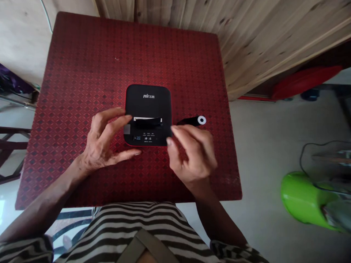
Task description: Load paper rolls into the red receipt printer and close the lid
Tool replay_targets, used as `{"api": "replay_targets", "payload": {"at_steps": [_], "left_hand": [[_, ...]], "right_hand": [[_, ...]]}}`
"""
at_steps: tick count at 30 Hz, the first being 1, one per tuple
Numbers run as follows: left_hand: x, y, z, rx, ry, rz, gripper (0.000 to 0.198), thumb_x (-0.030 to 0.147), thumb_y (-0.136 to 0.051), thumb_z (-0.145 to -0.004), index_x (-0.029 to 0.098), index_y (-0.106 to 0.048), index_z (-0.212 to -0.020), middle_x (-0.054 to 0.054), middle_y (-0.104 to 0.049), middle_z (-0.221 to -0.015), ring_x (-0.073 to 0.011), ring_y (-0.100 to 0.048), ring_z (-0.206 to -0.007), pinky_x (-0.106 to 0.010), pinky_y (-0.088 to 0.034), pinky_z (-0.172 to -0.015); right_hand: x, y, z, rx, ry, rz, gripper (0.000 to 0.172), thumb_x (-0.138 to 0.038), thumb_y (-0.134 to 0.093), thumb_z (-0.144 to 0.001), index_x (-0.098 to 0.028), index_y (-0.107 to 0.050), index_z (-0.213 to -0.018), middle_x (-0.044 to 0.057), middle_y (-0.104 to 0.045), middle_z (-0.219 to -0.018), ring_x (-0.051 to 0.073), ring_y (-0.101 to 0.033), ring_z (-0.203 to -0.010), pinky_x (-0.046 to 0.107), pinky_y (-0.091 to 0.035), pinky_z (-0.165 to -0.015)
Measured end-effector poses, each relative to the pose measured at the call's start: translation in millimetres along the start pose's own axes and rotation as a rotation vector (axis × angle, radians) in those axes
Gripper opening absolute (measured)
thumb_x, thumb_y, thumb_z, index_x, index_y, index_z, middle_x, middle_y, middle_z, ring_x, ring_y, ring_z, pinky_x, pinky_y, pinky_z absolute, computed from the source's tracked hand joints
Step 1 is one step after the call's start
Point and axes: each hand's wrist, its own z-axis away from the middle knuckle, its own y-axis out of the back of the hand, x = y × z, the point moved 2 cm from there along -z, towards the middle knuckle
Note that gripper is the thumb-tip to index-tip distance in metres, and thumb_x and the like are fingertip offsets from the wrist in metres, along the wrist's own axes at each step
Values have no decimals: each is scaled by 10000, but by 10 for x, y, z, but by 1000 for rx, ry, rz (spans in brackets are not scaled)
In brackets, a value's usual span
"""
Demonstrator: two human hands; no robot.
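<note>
A flat black device [149,106] with rounded corners, a red edge and white lettering "FEJE" lies on the table. Across its middle, a strip of black tape [148,122] partly covers a white label. My left hand [102,137] is open at the device's left side, fingertips by the edge and thumb stretched out below. On the other side, my right hand [192,149] hovers at the device's lower right edge, fingers curled and slightly blurred; a small gap shows between thumb and forefinger, with nothing visible in it. Just beyond it lies a roll of black tape [189,121] with a white core.
The red patterned tabletop [137,54] borders a wooden plank wall [197,16] at the back. A green bucket [298,197] stands on the floor at right, with a dark cable nearby. A dark chair [9,146] is at the left.
</note>
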Motion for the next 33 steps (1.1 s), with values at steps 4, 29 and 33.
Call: {"api": "replay_targets", "payload": {"at_steps": [4,29,33], "left_hand": [[30,28,160,6,-56,-109,642,493,-826,-894,305,-558,-1446,-96,-676,-1311,-285,-700,-1179,-477,-618,-969],[44,58,183,6,-14,-183,672,472,-878,-843,298,-610,-1434,-118,-660,-1394,-329,-701,-1186,-504,-637,-922],[42,77,166,23,-10,-168,617,467,-880,-844,333,-627,-1391,-87,-665,-1376,-296,-701,-1196,-471,-640,-922]], "right_hand": [[135,-127,439,42,-362,-137,199,-214,-627,-1013,-250,-647,-1208,28,-697,-998,152,-696,-816,289,-598,-714],[204,-398,593,-89,-497,-328,270,-282,-415,-1100,-221,-657,-1203,79,-717,-1062,183,-698,-903,333,-582,-785],[199,-401,581,-84,-461,-301,283,-278,-406,-1106,-219,-657,-1222,84,-719,-1057,189,-703,-932,343,-588,-815]]}}
